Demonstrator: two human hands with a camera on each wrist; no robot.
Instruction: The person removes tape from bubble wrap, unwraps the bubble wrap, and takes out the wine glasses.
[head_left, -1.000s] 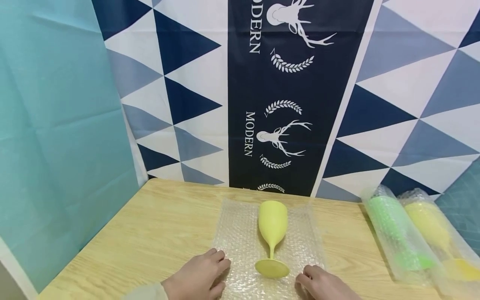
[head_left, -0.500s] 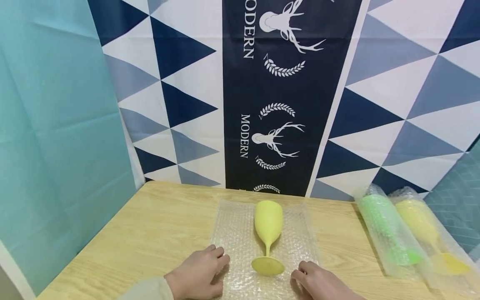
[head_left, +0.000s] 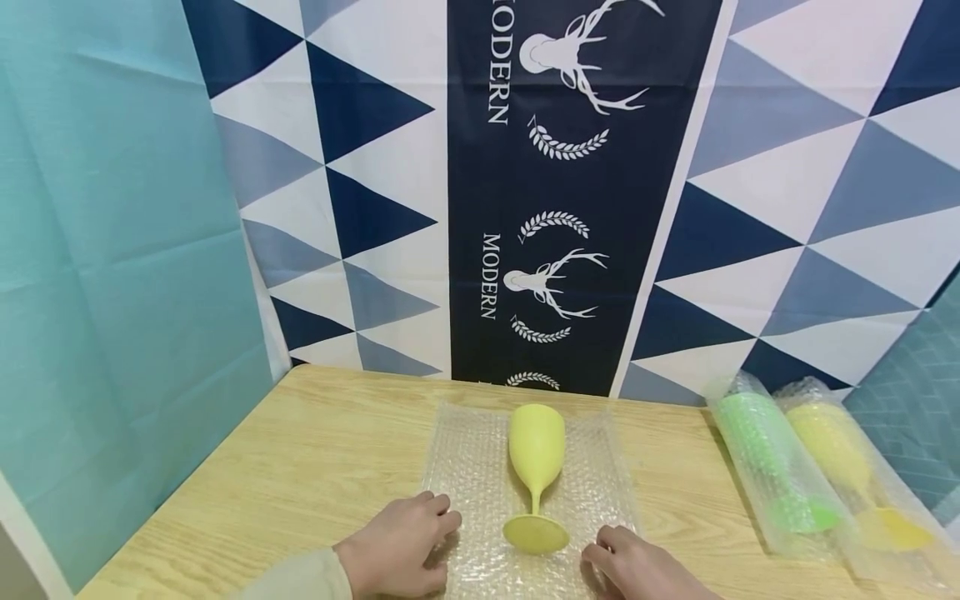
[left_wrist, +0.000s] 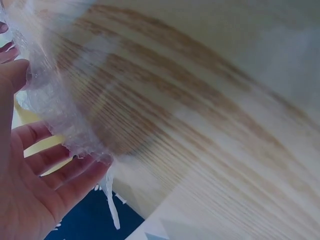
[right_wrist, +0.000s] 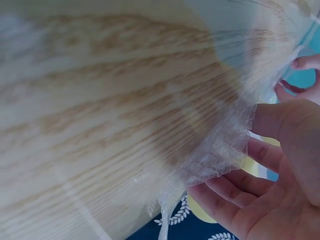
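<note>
A yellow goblet (head_left: 537,450) lies on a piece of clear bubble wrap (head_left: 480,467), its round foot toward me and its bowl toward the back wall. At the wrap's left edge rests my left hand (head_left: 401,546), its fingers loosely bent. My right hand (head_left: 645,567) rests likewise at the right edge, just beside the goblet's foot. In the left wrist view, the fingertips and thumb of the left hand (left_wrist: 45,175) touch the crinkled wrap edge (left_wrist: 65,110). Similarly, the right wrist view has the right hand (right_wrist: 265,185) with relaxed fingers against the wrap (right_wrist: 225,145).
On the right side of the wooden table (head_left: 300,467) lie a green goblet (head_left: 772,450) and another yellow goblet (head_left: 836,450), each inside bubble wrap. A patterned cloth (head_left: 390,167) hangs behind the table, and a teal cloth (head_left: 135,233) hangs at the left.
The head view has shifted slightly. Both hands stay at the wrap's edges with little movement, and the goblet lies as before.
</note>
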